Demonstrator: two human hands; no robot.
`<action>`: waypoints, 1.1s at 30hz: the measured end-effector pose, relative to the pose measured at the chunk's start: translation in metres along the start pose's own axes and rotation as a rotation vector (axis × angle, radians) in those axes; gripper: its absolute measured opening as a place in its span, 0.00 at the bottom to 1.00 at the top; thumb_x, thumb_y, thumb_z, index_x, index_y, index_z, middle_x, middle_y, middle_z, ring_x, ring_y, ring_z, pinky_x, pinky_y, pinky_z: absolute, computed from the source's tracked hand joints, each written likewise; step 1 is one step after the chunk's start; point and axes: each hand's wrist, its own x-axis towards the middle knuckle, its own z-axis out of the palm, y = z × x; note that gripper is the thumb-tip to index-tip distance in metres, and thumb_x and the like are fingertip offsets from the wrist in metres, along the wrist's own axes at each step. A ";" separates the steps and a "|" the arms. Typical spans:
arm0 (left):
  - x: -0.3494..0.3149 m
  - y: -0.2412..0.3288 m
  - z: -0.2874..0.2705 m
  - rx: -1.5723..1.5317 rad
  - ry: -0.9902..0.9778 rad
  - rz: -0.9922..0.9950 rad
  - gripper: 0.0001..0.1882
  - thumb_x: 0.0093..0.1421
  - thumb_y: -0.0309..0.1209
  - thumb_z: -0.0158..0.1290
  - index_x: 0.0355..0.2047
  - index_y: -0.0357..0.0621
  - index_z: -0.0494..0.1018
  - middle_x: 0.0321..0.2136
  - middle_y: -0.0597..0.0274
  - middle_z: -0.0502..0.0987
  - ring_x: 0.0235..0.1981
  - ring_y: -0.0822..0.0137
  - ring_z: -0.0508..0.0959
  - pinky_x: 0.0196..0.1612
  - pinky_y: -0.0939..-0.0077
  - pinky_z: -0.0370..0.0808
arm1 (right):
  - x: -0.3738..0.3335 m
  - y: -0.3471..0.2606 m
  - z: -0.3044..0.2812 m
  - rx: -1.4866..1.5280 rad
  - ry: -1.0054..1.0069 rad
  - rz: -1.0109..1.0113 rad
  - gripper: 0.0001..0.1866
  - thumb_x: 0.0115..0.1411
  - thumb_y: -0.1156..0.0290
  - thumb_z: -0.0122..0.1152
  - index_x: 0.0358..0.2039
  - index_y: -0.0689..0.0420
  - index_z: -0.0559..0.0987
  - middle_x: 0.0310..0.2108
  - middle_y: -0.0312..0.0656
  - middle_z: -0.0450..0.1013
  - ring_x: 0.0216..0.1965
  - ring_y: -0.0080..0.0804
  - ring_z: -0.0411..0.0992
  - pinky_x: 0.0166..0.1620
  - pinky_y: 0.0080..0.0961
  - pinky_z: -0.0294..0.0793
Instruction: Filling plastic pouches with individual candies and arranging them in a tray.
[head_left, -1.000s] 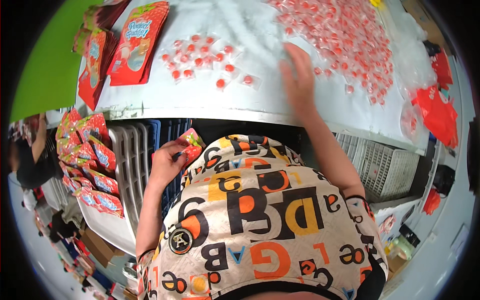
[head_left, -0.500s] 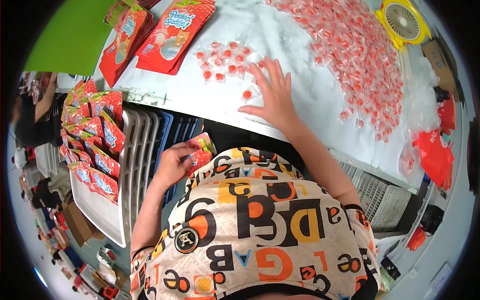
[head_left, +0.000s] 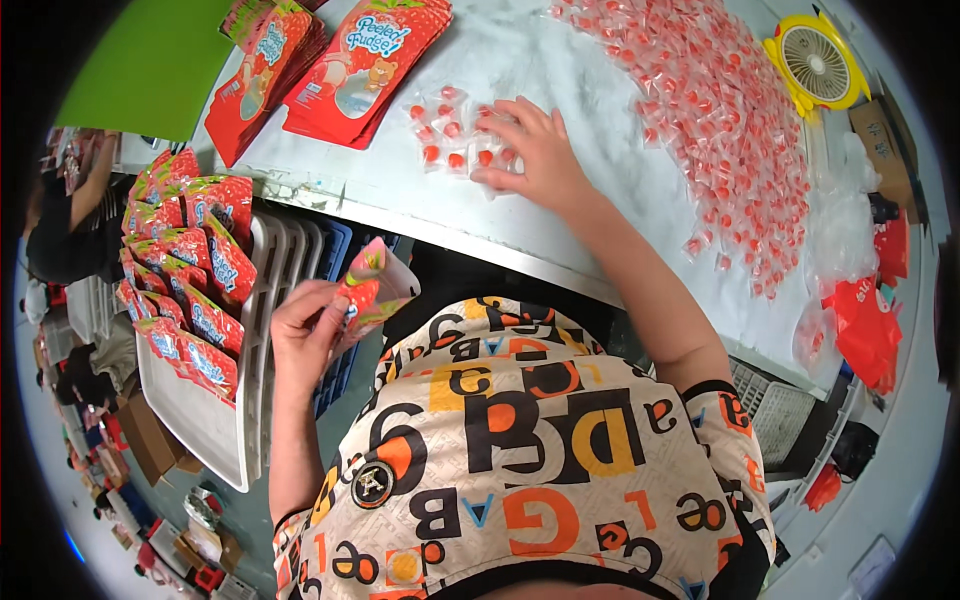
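My left hand [head_left: 306, 328] grips a red pouch [head_left: 368, 296] with green leaf print, thumb in front and fingers behind. The pouch is off the table's front edge, tilted, its mouth gaping toward the right. On the white table, my right hand [head_left: 543, 158] rests with fingers apart at the right side of a small group of clear-wrapped red candies [head_left: 440, 128]. Some candies lie against or under its fingertips and are partly hidden.
A large heap of wrapped candies [head_left: 700, 130] spreads over the table's right. Stacked flat pouches [head_left: 375, 70] lie at the back left. Filled-looking pouches [head_left: 190, 270] stand in a white tray [head_left: 200, 440] at left. A yellow fan [head_left: 818, 62] stands far right.
My left hand has lifted the pouch up and leftward from near my lap, and its mouth now shows. My right hand has swept leftward, bringing stray candies closer to the small group.
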 end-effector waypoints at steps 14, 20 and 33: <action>0.068 0.041 0.013 -0.011 0.020 0.177 0.10 0.58 0.16 0.58 0.40 0.36 0.81 0.40 0.57 0.79 0.42 0.68 0.78 0.45 0.79 0.73 | 0.006 -0.001 0.008 -0.199 0.089 -0.164 0.27 0.52 0.50 0.70 0.52 0.42 0.79 0.60 0.33 0.66 0.58 0.39 0.64 0.57 0.41 0.62; 0.077 0.027 0.024 -0.043 0.024 0.182 0.10 0.59 0.17 0.58 0.41 0.36 0.81 0.40 0.59 0.78 0.40 0.72 0.77 0.43 0.81 0.73 | 0.014 -0.011 -0.003 -0.215 0.257 -0.215 0.31 0.46 0.45 0.72 0.50 0.40 0.79 0.55 0.33 0.69 0.54 0.38 0.66 0.54 0.39 0.61; 0.096 0.040 0.032 -0.076 0.124 0.282 0.10 0.59 0.19 0.59 0.42 0.37 0.82 0.37 0.60 0.77 0.38 0.74 0.75 0.38 0.83 0.72 | 0.028 0.015 0.012 -0.285 0.269 -0.290 0.11 0.52 0.64 0.71 0.34 0.48 0.80 0.36 0.29 0.74 0.34 0.29 0.73 0.35 0.24 0.74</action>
